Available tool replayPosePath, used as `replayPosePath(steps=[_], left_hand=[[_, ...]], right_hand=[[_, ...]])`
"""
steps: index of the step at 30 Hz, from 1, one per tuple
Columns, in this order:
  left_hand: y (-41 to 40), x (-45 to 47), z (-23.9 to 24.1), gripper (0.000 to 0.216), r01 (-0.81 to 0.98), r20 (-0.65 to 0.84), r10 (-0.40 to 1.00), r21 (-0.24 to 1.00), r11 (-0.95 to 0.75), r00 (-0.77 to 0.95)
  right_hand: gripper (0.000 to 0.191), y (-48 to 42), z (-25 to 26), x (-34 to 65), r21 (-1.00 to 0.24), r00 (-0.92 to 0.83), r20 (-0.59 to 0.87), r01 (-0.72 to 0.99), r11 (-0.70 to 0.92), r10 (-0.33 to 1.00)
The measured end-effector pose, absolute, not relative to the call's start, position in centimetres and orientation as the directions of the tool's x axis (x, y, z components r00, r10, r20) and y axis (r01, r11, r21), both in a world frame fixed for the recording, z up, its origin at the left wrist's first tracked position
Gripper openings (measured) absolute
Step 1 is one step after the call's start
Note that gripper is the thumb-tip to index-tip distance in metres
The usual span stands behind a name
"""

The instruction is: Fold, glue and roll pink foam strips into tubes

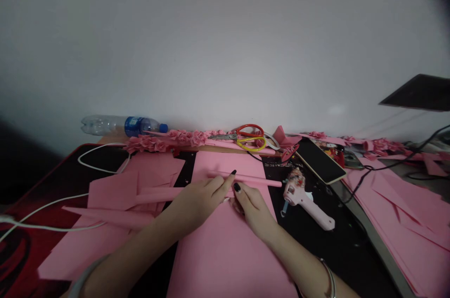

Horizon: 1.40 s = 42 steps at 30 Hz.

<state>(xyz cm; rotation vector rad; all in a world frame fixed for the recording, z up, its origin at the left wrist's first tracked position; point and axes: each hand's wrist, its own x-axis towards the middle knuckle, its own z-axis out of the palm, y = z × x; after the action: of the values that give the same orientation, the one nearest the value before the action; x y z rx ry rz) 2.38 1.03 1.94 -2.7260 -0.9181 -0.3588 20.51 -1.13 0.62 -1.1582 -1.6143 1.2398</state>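
My left hand (202,202) is closed around a rolled pink paper tube (158,194), which sticks out to the left past the wrist. My right hand (253,208) pinches near the tube's right end, thumb and fingers pressed together; that end is mostly covered by the fingers. Just beyond the hands lies a second thin pink paper tube (260,179). Under both hands is a stack of pink paper sheets (228,251) on a black mat. To the right of my right hand, a pale pink hot glue gun (311,205) rests on its side.
Pink sheets and rolls (94,232) spread at left beside a white cable (52,228). Along the wall lie a plastic bottle (105,125), pink paper flowers (186,138) and scissors (251,137). A phone (320,160), black cables and more pink paper (397,213) are at right.
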Motion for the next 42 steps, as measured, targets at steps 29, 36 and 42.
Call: replayPosePath(steps=[29,36,42], left_hand=[[3.0,-2.2,4.8,0.026,0.686,0.609,0.578,0.075,-0.724,0.543],[1.6,-1.1,5.0,0.032,0.586,0.723,0.454,0.083,-0.806,0.522],[0.3,-0.6,6.3,0.024,0.584,0.745,0.514,0.208,-0.785,0.425]], right_hand=[[0.030,0.6,3.5,23.9,-0.382,-0.340,0.535,0.719,0.581,0.773],[0.030,-0.8,4.3,24.0,-0.267,-0.423,0.582,0.707,0.655,0.694],[0.031,-0.9,4.8,23.9,-0.250,-0.401,0.622,0.712,0.656,0.673]])
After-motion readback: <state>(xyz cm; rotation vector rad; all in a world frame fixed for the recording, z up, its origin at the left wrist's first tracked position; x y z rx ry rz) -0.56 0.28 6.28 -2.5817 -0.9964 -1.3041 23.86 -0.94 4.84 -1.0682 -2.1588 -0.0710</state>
